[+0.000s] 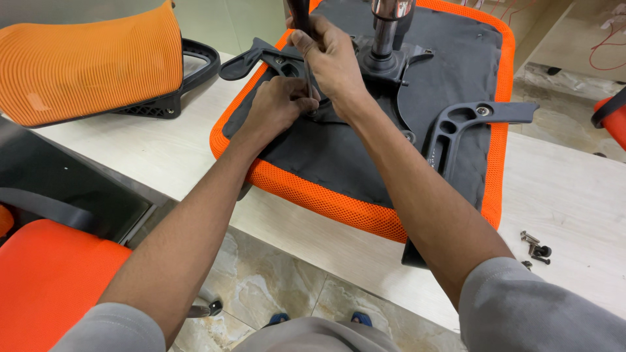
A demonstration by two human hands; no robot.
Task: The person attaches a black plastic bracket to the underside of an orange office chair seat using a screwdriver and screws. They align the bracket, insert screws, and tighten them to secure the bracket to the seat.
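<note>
Orange seat [339, 202] lies upside down on the table [561, 195]; right hand [329, 55] grips a dark tool handle [300, 13], left hand [277, 104] pinches its shaft [308, 81].

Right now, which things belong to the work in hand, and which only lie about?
In use:
- seat, upside down
- tool in right hand
- left hand at the bracket

Lying about:
- backrest
- screws
</note>
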